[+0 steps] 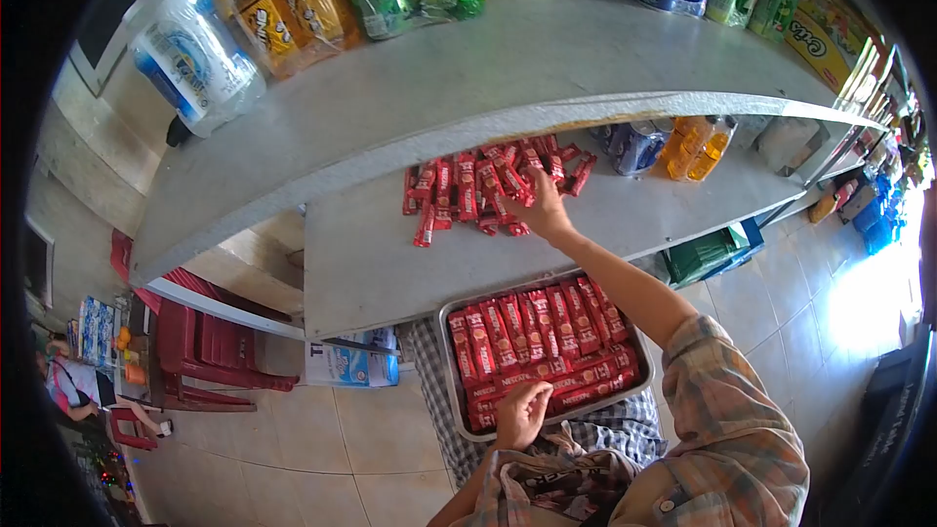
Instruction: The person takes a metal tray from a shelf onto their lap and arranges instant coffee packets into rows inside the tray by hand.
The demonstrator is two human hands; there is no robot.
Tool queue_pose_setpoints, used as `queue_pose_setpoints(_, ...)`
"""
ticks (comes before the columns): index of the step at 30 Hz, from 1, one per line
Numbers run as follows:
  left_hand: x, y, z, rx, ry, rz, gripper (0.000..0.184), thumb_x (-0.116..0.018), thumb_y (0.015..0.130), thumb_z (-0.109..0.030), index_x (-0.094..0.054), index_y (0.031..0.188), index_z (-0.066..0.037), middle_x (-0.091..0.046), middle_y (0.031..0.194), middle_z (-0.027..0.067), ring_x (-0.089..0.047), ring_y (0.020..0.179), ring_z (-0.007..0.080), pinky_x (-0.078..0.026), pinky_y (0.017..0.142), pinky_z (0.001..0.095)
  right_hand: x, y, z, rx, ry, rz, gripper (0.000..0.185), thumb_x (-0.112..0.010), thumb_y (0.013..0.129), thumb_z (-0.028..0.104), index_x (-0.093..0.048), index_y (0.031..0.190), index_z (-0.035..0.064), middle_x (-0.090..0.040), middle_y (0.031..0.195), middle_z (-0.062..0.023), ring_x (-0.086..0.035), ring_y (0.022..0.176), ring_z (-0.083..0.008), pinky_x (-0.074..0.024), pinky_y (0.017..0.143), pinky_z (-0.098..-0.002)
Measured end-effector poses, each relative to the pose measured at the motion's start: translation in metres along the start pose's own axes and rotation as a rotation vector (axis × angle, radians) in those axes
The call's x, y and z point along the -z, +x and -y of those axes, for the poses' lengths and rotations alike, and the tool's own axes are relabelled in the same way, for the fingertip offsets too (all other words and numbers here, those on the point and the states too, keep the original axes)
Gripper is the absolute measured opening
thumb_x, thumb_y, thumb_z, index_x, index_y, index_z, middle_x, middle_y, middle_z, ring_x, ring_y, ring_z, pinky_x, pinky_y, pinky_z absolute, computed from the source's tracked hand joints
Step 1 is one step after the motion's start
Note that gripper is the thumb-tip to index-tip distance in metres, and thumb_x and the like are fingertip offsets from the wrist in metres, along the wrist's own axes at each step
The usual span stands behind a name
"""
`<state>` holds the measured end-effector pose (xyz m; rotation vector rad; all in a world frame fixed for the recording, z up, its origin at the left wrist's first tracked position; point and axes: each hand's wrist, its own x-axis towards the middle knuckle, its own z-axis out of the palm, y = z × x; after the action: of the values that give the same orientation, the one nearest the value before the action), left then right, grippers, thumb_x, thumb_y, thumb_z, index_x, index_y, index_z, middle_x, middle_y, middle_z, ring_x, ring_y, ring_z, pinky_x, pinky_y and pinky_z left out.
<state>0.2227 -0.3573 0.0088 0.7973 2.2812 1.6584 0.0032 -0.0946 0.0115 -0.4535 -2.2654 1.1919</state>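
My right hand reaches onto the shelf over a loose pile of red Nescafé coffee sachets. Its fingers are bent down among them, seemingly pinching a sachet, though the fingertips are partly hidden. Below, a metal tray rests on checkered cloth over my lap. Inside it, coffee sachets lie in an upright row, with more laid crosswise along the near side. My left hand is at the tray's near edge, over the crosswise sachets. Its fingers are curled together, and nothing shows in them.
The upper grey shelf overhangs the pile and holds bottles and cans. Cans and orange bottles stand right of the pile on the lower shelf. Red plastic chairs stand at left; another person is beyond.
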Motion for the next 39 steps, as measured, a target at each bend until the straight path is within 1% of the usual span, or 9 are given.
queue_pose_setpoints(3,0.003,0.000,0.001,0.039,-0.031,0.035,0.010,-0.065,0.086,-0.011,-0.065,0.095,-0.007,-0.065,0.082,0.0084,-0.059,0.059,0.0155,-0.047,0.052,0.0266,-0.033,0.021,0.043,-0.132,-0.423,0.142,0.116,-0.076,0.063,0.057,-0.006,0.146,0.0163,-0.004,0.148,-0.0295,-0.008,0.138,-0.0447,-0.0165,0.106,-0.0612)
queue_pose_setpoints(8,0.010,0.000,0.003,0.023,-0.083,-0.009,0.014,-0.063,0.086,-0.009,-0.064,0.099,-0.004,-0.066,0.089,0.0122,-0.066,0.078,0.0232,-0.052,0.063,0.0308,-0.074,0.046,0.039,-0.548,-0.550,0.159,0.135,-0.074,0.054,0.069,0.008,0.148,0.0191,-0.001,0.150,-0.0290,0.001,0.140,-0.0414,-0.0183,0.102,-0.0672)
queue_pose_setpoints(13,0.010,0.003,0.007,-0.040,-0.095,-0.010,0.012,-0.063,0.086,-0.008,-0.064,0.097,-0.003,-0.065,0.087,0.0114,-0.064,0.073,0.0208,-0.050,0.061,0.0300,-0.080,0.068,0.025,-0.500,-0.664,0.211,0.126,-0.084,0.053,0.054,-0.006,0.146,0.0209,-0.023,0.143,-0.0273,-0.021,0.133,-0.0426,-0.0339,0.094,-0.0638)
queue_pose_setpoints(17,0.008,0.002,0.006,-0.023,-0.130,0.017,0.012,-0.063,0.086,-0.008,-0.064,0.097,-0.003,-0.065,0.084,0.0102,-0.063,0.068,0.0188,-0.050,0.060,0.0292,-0.076,0.074,0.008,-0.541,-0.484,-0.038,0.105,-0.086,0.054,0.023,-0.023,0.138,0.0156,-0.043,0.129,-0.0211,-0.045,0.117,-0.0371,-0.0520,0.083,-0.0419)
queue_pose_setpoints(22,0.009,0.001,0.006,0.001,-0.121,0.016,0.012,-0.063,0.086,-0.008,-0.063,0.097,-0.003,-0.065,0.089,0.0139,-0.066,0.080,0.0260,-0.051,0.064,0.0326,-0.058,0.062,-0.022,-0.610,0.024,-0.079,0.078,-0.079,0.057,0.013,-0.043,0.125,0.0050,-0.063,0.098,-0.0163,-0.063,0.086,-0.0267,-0.0530,0.076,-0.0342)
queue_pose_setpoints(26,0.009,-0.001,0.009,0.009,-0.117,-0.027,0.013,-0.063,0.086,-0.009,-0.063,0.097,-0.002,-0.065,0.089,0.0141,-0.066,0.080,0.0269,-0.051,0.067,0.0338,-0.047,0.068,-0.025,-0.599,0.488,-0.167,0.052,-0.072,0.064,-0.005,-0.054,0.112,0.0044,-0.063,0.086,-0.0086,-0.058,0.058,-0.0180,-0.0475,0.045,-0.0342)
queue_pose_setpoints(30,0.007,-0.003,0.014,0.007,-0.165,-0.028,0.014,-0.064,0.087,-0.010,-0.063,0.097,-0.001,-0.066,0.090,0.0136,-0.065,0.081,0.0254,-0.051,0.068,0.0334,-0.016,0.070,-0.015,-0.557,0.775,-0.135,0.021,-0.071,0.068,-0.001,-0.061,0.086,0.0036,-0.062,0.074,-0.0040,-0.058,0.061,-0.0175,-0.0471,0.052,-0.0323)
queue_pose_setpoints(35,-0.002,-0.006,0.030,0.009,-0.342,-0.047,0.023,-0.066,0.087,-0.014,-0.063,0.106,-0.002,-0.066,0.096,0.0089,-0.063,0.082,0.0159,-0.050,0.070,0.0297,0.044,0.014,0.026,-0.353,1.185,0.231,0.036,-0.057,0.086,0.003,-0.053,0.121,0.0028,-0.061,0.110,-0.0111,-0.062,0.097,-0.0221,-0.0547,0.078,-0.0329)
queue_pose_setpoints(39,0.009,0.006,-0.011,0.171,-0.558,0.048,0.054,-0.066,0.087,-0.021,-0.043,0.134,-0.008,-0.057,0.120,0.0084,-0.059,0.095,0.0135,-0.049,0.078,0.0303,0.073,-0.086,0.050,-0.416,1.085,0.294,0.029,-0.058,0.086,0.011,-0.054,0.113,0.0025,-0.060,0.095,-0.0026,-0.058,0.080,-0.0118,-0.0487,0.070,-0.0232)
